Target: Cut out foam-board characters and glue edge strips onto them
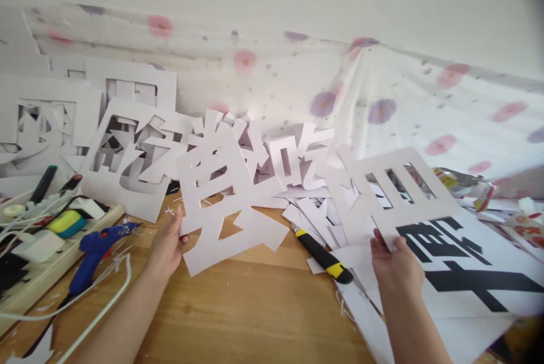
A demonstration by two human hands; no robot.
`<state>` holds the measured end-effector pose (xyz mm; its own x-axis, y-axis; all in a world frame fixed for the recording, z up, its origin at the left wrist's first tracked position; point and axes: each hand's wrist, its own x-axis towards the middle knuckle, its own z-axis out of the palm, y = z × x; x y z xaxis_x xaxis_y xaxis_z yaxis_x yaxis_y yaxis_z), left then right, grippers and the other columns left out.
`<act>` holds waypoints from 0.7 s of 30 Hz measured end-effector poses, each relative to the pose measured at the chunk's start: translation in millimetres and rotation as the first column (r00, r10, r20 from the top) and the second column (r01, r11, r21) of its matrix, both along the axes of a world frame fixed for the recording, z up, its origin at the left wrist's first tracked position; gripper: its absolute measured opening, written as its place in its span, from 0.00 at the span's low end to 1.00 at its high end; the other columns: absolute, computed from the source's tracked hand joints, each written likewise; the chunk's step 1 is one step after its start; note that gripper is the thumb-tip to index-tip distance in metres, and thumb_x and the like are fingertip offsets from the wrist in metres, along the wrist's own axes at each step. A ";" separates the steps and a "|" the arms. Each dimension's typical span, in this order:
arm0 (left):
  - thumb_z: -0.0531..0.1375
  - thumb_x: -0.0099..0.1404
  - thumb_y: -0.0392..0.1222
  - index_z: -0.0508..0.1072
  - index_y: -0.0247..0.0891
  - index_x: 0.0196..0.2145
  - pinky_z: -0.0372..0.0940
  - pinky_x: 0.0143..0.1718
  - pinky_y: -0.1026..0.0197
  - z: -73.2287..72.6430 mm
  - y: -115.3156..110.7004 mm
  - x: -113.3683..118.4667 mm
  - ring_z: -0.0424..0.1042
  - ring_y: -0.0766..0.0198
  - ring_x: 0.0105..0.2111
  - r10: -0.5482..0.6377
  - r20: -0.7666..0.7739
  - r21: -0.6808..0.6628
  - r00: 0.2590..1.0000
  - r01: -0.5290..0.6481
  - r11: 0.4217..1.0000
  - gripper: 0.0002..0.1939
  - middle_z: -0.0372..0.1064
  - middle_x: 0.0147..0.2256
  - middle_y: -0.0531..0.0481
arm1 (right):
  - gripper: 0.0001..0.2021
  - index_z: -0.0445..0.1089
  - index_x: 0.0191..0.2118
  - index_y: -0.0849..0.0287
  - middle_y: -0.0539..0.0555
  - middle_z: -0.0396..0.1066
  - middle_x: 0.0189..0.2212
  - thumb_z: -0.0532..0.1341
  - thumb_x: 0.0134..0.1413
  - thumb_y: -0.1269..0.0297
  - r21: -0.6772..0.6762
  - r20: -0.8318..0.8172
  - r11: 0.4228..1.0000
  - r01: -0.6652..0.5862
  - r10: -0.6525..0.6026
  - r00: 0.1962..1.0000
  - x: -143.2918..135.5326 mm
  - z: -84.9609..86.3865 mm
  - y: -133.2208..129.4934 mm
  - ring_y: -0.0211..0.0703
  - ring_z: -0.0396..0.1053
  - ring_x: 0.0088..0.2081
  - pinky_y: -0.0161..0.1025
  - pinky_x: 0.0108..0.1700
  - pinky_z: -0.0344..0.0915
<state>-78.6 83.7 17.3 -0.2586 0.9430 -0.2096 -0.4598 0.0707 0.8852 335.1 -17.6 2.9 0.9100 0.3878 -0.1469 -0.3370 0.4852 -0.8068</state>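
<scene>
My left hand (pixel 168 248) is closed on the edge of a white cut-out character (pixel 232 151) with rectangular openings, held tilted above the table. In my right hand (pixel 397 262), a second white cut-out character (pixel 357 222) with a row of slots is pinched at its lower edge. Below the left piece lies a white offcut (pixel 259 228) with a jagged notch. A black and yellow utility knife (pixel 321 253) rests between my hands, against white strips. Under my right hand is a paper sheet (pixel 450 321) printed with large black characters.
On the left, a blue glue gun (pixel 87 256) lies beside a wooden tray (pixel 63 279) of tools and plugs, with a white cable (pixel 106 307). Several cut-out boards (pixel 144 89) and a pile of white characters (pixel 283 154) stand against the flowered sheet (pixel 272 86) at the back.
</scene>
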 end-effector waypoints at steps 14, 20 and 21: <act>0.58 0.61 0.40 0.70 0.34 0.31 0.50 0.08 0.77 -1.2 -6.1 12.4 0.57 0.79 0.13 -0.017 0.241 -0.173 0.970 0.061 0.983 0.06 0.67 0.23 0.55 | 0.13 0.62 0.44 0.68 0.68 0.67 0.43 0.50 0.57 0.66 0.126 -0.310 0.854 -0.505 0.518 0.797 -29.2 11.6 3.9 0.45 0.70 0.43 0.35 0.36 0.73; 0.56 0.62 0.39 0.69 0.34 0.29 0.49 0.07 0.77 -3.0 -7.9 16.9 0.61 0.78 0.14 -0.032 0.282 -0.186 0.959 0.088 0.979 0.06 0.67 0.24 0.54 | 0.06 0.63 0.35 0.59 0.51 0.68 0.31 0.51 0.54 0.74 0.103 -0.217 0.923 -0.370 0.384 0.897 -31.1 5.2 11.2 0.30 0.71 0.30 0.21 0.31 0.70; 0.57 0.62 0.39 0.69 0.34 0.29 0.49 0.07 0.77 -3.3 -8.4 17.6 0.61 0.78 0.14 -0.032 0.284 -0.188 0.958 0.089 0.978 0.06 0.67 0.23 0.55 | 0.07 0.63 0.34 0.58 0.50 0.67 0.30 0.50 0.55 0.72 0.105 -0.196 0.940 -0.326 0.341 0.920 -25.1 5.6 10.1 0.28 0.70 0.29 0.20 0.30 0.69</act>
<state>-61.0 75.2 13.9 -0.1072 0.8877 -0.4478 -0.6753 0.2656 0.6881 310.0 -7.5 8.5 0.6784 0.6791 -0.2804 -0.6451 0.3679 -0.6697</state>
